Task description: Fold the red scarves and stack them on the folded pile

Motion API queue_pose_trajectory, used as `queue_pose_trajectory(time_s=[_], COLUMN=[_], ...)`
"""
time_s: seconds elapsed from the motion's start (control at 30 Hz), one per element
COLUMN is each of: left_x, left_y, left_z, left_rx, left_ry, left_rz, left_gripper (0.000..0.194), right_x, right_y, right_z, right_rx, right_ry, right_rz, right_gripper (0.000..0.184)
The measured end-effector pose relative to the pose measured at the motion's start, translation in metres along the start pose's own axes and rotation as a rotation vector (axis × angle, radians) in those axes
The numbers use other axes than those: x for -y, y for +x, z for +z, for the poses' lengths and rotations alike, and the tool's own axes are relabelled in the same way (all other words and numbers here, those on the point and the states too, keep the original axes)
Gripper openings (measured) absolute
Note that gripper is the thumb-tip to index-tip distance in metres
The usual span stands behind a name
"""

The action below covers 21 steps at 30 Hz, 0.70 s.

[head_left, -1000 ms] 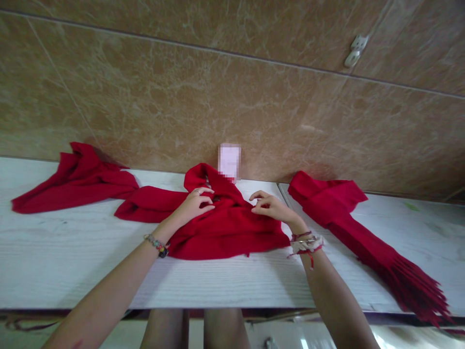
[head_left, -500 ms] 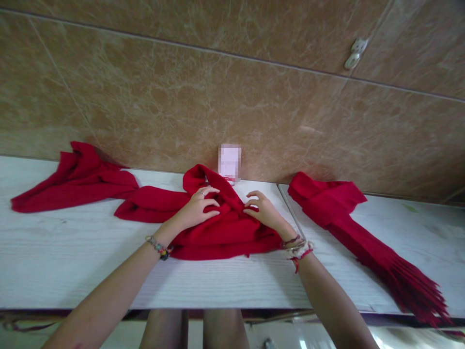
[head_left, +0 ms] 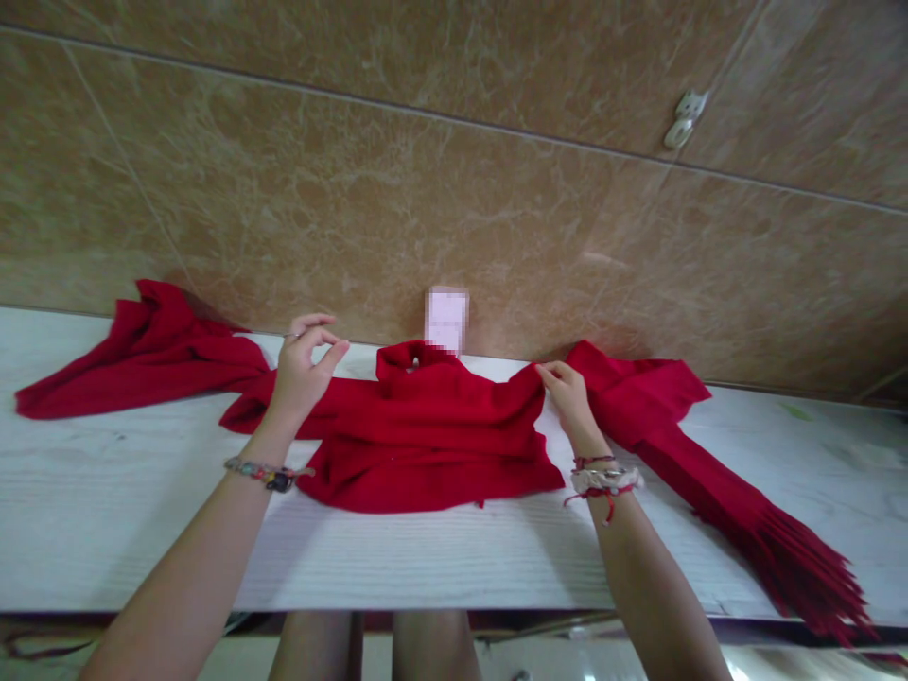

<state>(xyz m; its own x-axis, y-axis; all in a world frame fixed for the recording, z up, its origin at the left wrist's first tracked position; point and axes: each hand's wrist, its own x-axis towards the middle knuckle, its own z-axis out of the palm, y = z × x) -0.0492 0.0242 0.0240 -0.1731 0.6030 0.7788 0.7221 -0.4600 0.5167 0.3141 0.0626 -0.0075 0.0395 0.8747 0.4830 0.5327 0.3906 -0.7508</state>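
Observation:
A red cloth (head_left: pixel 440 426) lies crumpled and partly spread in front of me, with a raised loop of fabric at its far edge. My right hand (head_left: pixel 567 392) pinches its upper right corner between thumb and fingertips. Over the left part of the fabric hovers my left hand (head_left: pixel 305 364), fingers loosely bent and apart, holding nothing. To the left sits another bunch of red cloth (head_left: pixel 156 355), meeting or overlapping the middle one; where one ends I cannot tell. A red fringed scarf (head_left: pixel 681 454) lies folded just beyond my right hand.
All the cloth rests on a white wood-grain table (head_left: pixel 142 511). Behind it stands a brown marbled tile wall (head_left: pixel 319 189) with a small white fitting (head_left: pixel 686 119). A blurred pale card (head_left: pixel 446 320) leans at the wall's base. My legs show below the table's front edge.
Both hands have moved apart, left hand leftward and off the fabric, right hand outward to the corner. The middle cloth has gone from bunched to flatter and wider.

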Motion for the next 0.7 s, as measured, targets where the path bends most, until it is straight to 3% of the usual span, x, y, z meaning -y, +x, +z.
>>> queue_pose_trajectory(time_s=[0.1,0.17,0.3,0.4,0.5,0.6,0.7], left_x=[0.005,0.003,-0.009,-0.016,-0.016,-0.013,-0.011], left_y=[-0.006,-0.015,-0.039,-0.048,-0.047,-0.044,-0.044], left_z=[0.013,0.028,0.051,0.056,0.052,0.050,0.056], left_rx=[0.153,0.264,0.558,0.715,0.642,0.470,0.432], left_ry=[-0.019,0.003,0.180,0.285,0.290,0.235,0.220], left_rz=[-0.034,-0.016,0.049,0.097,0.139,0.175,0.189], left_gripper=[0.019,0.024,0.037,0.026,0.019,0.032,0.044], right_x=[0.009,0.017,0.034,0.045,0.051,0.049,0.043], right_y=[-0.004,-0.008,-0.014,-0.018,-0.021,-0.019,-0.014], right_z=[0.008,0.015,0.022,0.015,-0.001,-0.012,-0.008], right_rx=[0.152,0.173,0.099,0.136,0.278,0.444,0.329], right_ry=[-0.153,-0.173,0.003,0.262,0.566,0.672,0.518], right_rz=[0.068,0.031,-0.109,-0.166,-0.162,-0.131,-0.058], right_gripper=[0.042,0.043,0.038,0.037,0.045,0.052,0.045])
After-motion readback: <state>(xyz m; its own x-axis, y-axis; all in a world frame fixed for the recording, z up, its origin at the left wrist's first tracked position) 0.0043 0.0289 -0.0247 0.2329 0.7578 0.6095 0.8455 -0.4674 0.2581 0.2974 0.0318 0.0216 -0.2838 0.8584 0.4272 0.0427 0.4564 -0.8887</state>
